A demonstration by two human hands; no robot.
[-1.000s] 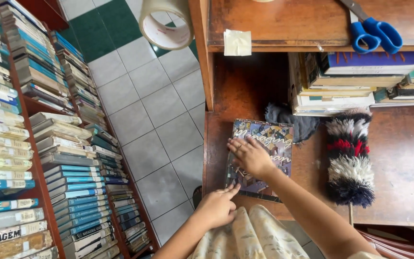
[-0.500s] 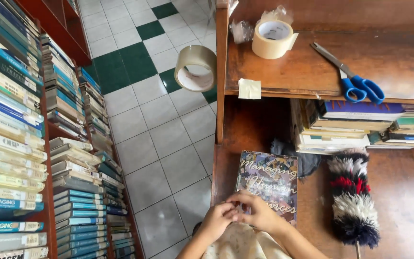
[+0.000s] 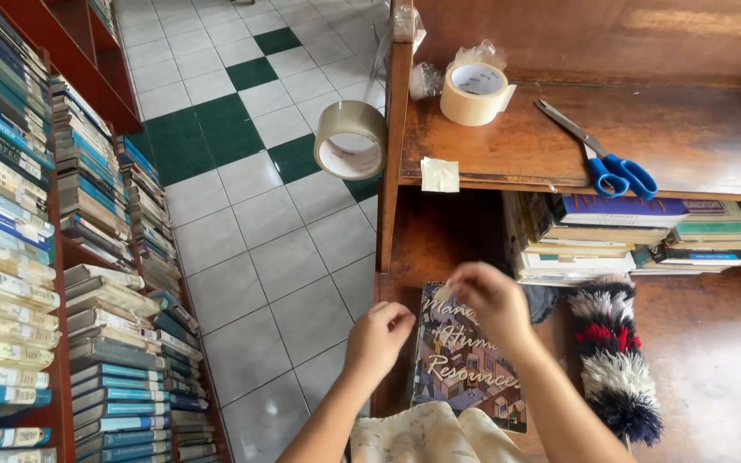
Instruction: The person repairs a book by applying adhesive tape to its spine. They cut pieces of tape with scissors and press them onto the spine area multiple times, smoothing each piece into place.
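Observation:
A book with a dark illustrated cover [image 3: 473, 373] lies flat on the lower wooden shelf in front of me. My left hand [image 3: 379, 337] hovers by the book's left edge with its fingers curled in, and nothing shows in it. My right hand [image 3: 497, 300] is raised over the top of the book and is motion-blurred. Its fingertips pinch a small pale scrap [image 3: 444, 292], possibly tape. A light patterned cloth [image 3: 430, 433] lies on my lap below the book.
A feather duster [image 3: 615, 364] lies to the right of the book, below stacked books [image 3: 636, 231]. On the upper shelf are a tan tape roll [image 3: 473, 93], blue-handled scissors [image 3: 615, 171] and a paper slip [image 3: 439, 174]. A clear tape roll [image 3: 351, 141] hangs beside the post. Packed bookshelves [image 3: 45, 257] line the left of the tiled floor [image 3: 259, 257].
My hands were pressed together over the book's lower edge; they have separated, and the right one has lifted over the cover. The view has shifted slightly.

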